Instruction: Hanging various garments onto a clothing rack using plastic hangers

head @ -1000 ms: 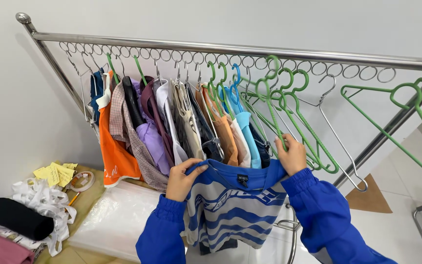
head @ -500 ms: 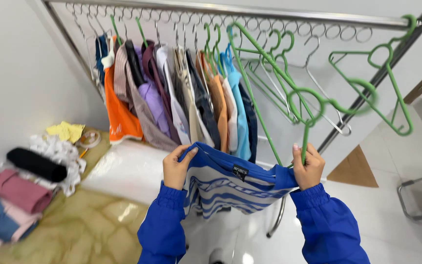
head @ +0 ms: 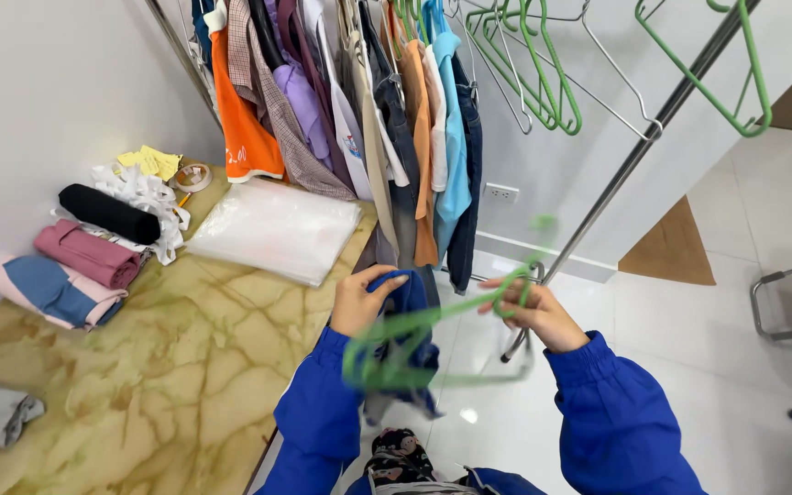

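While left hand (head: 359,301) grips blue garment (head: 407,316) near table edge and right hand (head: 535,312) grasps blurred green hanger (head: 414,339), could snag fabric or drop it.

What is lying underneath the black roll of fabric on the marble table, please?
The black roll rests on crumpled white cloth, beside a folded pink garment. Whatever lies beneath that white cloth is covered and cannot be seen.
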